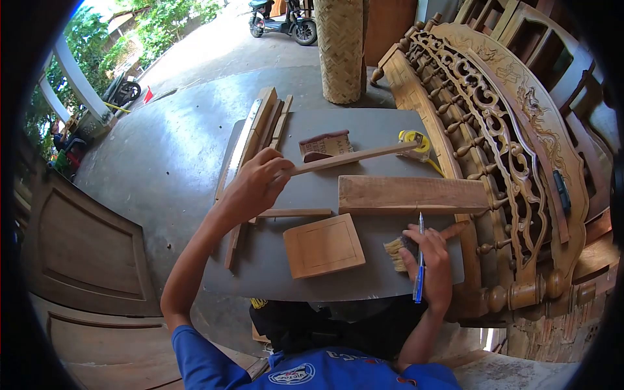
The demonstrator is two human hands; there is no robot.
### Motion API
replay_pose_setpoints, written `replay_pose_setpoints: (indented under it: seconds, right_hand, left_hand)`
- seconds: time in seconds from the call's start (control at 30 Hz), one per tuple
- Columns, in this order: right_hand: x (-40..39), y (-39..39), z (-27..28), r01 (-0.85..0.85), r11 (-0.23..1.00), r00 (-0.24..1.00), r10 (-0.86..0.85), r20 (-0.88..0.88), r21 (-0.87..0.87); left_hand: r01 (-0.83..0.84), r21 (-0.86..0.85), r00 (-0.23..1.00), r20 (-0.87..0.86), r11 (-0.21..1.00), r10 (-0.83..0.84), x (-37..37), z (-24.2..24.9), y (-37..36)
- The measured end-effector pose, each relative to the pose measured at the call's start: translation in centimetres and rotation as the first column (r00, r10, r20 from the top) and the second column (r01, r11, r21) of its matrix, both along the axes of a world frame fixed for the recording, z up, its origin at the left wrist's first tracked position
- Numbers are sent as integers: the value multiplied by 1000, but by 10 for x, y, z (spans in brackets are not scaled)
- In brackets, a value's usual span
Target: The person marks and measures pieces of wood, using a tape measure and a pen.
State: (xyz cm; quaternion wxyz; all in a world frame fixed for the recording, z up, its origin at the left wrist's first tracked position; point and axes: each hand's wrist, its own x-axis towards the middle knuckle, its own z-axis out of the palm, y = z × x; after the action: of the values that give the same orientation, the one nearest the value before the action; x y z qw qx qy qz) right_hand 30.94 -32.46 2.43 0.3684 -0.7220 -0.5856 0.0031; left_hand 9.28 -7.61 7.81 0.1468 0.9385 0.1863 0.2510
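Note:
My left hand (260,179) is closed on one end of a thin wooden strip (357,156), which slants across the table toward the tape measure (414,144). A blue pen (420,266) is held in my right hand (431,260), its tip pointing away from me. Beneath that hand lies a brush (394,253) with pale bristles and a wooden handle; the fingers partly cover it. Between my hands is a flat wooden block (324,246) with a rectangle drawn on its face. Just beyond it rests a thick wooden beam (413,194).
The grey table (383,286) also bears a sandpaper piece (327,144), a short stick (296,212) and several long strips (261,120) beside a metal ruler (242,144). Carved furniture (494,104) stands close at right. A woven column (341,52) rises behind; panels (91,247) lie left.

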Motion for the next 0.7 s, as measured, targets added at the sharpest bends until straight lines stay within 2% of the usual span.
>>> replay_pose_setpoints:
  seconds: [0.1, 0.2, 0.3, 0.33, 0.43, 0.53, 0.63, 0.7]
  right_hand:
    - [-1, 0, 0, 11, 1000, 1000, -11, -4, -1]
    - [-1, 1, -1, 16, 1000, 1000, -16, 0, 7]
    - [-1, 1, 0, 16, 1000, 1000, -16, 7, -3]
    - [-1, 1, 0, 18, 1000, 1000, -18, 10, -4]
    - [-2, 2, 1, 20, 1000, 1000, -20, 5, -5]
    - [-2, 1, 2, 15, 1000, 1000, -15, 10, -8]
    - [-2, 1, 2, 18, 1000, 1000, -18, 0, -13]
    - [-3, 1, 1, 20, 1000, 1000, -20, -7, -13]
  left_hand:
    - [-163, -367, 986, -15, 916, 169, -28, 19, -30]
    - [-97, -677, 986, 37, 729, 165, -49, 17, -59]
    - [-116, -668, 982, 35, 735, 187, -62, 9, -80]
    - [-134, -699, 976, 29, 702, 216, -64, 5, -85]
    - [-93, -865, 973, 27, 494, 230, -69, 2, -91]
    - [12, -937, 953, 116, 349, 278, -66, -7, -94]
    - [-21, -909, 968, 87, 417, 237, -65, -14, -97]
    - [-86, -857, 975, 32, 508, 218, -63, -12, -100]
